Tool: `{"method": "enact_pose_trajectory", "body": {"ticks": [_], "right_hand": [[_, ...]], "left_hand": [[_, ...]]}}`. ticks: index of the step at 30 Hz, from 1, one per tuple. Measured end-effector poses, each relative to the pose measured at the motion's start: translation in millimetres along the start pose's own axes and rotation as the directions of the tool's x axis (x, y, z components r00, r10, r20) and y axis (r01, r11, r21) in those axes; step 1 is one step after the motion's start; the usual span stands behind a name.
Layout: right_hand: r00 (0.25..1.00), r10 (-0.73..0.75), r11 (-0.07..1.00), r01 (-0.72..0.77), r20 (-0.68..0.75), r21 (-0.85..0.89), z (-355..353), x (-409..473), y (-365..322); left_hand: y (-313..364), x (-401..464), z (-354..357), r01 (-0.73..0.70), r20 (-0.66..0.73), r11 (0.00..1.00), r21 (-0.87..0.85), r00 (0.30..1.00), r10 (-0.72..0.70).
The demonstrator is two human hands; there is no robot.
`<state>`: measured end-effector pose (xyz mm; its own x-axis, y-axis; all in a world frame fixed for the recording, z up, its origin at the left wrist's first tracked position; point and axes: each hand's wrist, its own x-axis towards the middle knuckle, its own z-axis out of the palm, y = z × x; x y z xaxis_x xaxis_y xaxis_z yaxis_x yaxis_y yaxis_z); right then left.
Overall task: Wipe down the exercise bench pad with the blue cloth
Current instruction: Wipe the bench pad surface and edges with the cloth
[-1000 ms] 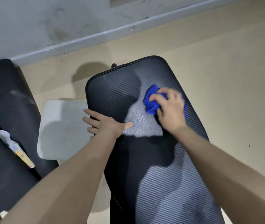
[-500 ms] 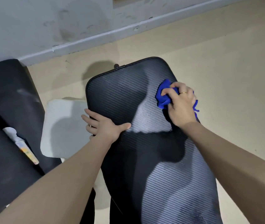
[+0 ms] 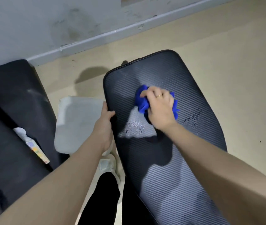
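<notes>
The fingers of the right hand are closed on the bunched blue cloth, pressed to the surface near its far end. Droplets lie just nearward; the long axis runs toward the person. The left hand is clamped on the left edge.

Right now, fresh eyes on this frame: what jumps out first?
The blue cloth, bunched under the right hand on the upper middle of the black ribbed bench pad, is the one vivid colour. Just below it, droplets glisten on the pad. The left hand grips the pad's left edge, and a spray bottle lies on a second black pad at far left.
</notes>
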<state>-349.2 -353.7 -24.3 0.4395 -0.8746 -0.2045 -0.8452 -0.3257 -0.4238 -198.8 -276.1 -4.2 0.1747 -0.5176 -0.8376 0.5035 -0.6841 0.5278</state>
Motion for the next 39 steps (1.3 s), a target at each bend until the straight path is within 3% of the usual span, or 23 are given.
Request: {"method": "enact_pose_trajectory", "body": {"ticks": [2, 4, 9, 14, 19, 22, 26, 29, 32, 35, 37, 39], "right_hand": [[0.991, 0.115, 0.993, -0.113, -0.074, 0.027, 0.5, 14.6, -11.0], [0.985, 0.121, 0.993, -0.119, -0.124, 0.020, 12.2, 11.2, -26.9], [0.988, -0.151, 0.985, 0.148, -0.030, -0.085, 57.1, -56.6, -60.1], [0.921, -0.377, 0.902, 0.389, 0.100, -0.187, 38.2, -49.7, -60.0], [0.999, -0.010, 0.996, 0.006, -0.047, -0.092, 32.1, -14.7, -69.9], [0.996, -0.083, 0.991, 0.078, -0.039, -0.112, 47.1, -53.1, -75.2], [0.961, -0.220, 0.974, 0.226, 0.167, -0.019, 50.1, -117.2, -63.4], [0.924, -0.235, 0.972, 0.227, 0.300, 0.061, 33.4, -94.8, -54.2], [0.966, -0.175, 0.984, 0.175, 0.190, 0.019, 24.3, -54.4, -51.8], [1.000, 0.007, 1.000, -0.007, -0.013, 0.013, 25.3, -30.8, -52.7], [0.999, 0.040, 0.999, -0.039, -0.026, 0.027, 29.7, -37.0, -59.2], [0.998, -0.023, 0.999, 0.020, 0.064, 0.042, 37.2, -65.1, -64.8]], "left_hand": [[-0.6, 0.4, -12.0, -0.011, 0.070, 0.999, -0.045, 0.997, 0.014], [-0.7, 1.5, -20.6, 0.020, 0.102, 0.993, -0.116, 0.995, -0.008], [-4.3, -12.5, -35.0, 0.136, 0.134, 0.981, -0.135, 0.984, -0.118], [-3.2, -22.1, -53.0, 0.139, 0.114, 0.990, -0.039, 0.984, -0.134], [-18.9, -17.6, -61.3, 0.126, 0.146, 0.991, -0.043, 0.982, -0.118], [-28.3, -23.3, -58.6, 0.116, 0.171, 0.993, -0.027, 0.979, -0.110], [-31.7, -37.1, -51.0, 0.043, 0.162, 0.991, 0.124, 0.985, -0.063], [-30.8, -37.6, -51.6, 0.063, 0.154, 0.995, 0.082, 0.985, -0.075], [-33.1, -29.4, -56.1, 0.085, 0.135, 0.993, 0.082, 0.986, -0.096], [-38.9, -28.9, -57.7, -0.022, 0.142, 0.972, 0.233, 0.990, -0.012], [-44.1, -26.7, -56.4, -0.061, 0.112, 0.952, 0.300, 0.993, 0.029], [-49.1, -26.6, -54.3, -0.070, 0.119, 0.939, 0.337, 0.992, 0.031]]}}
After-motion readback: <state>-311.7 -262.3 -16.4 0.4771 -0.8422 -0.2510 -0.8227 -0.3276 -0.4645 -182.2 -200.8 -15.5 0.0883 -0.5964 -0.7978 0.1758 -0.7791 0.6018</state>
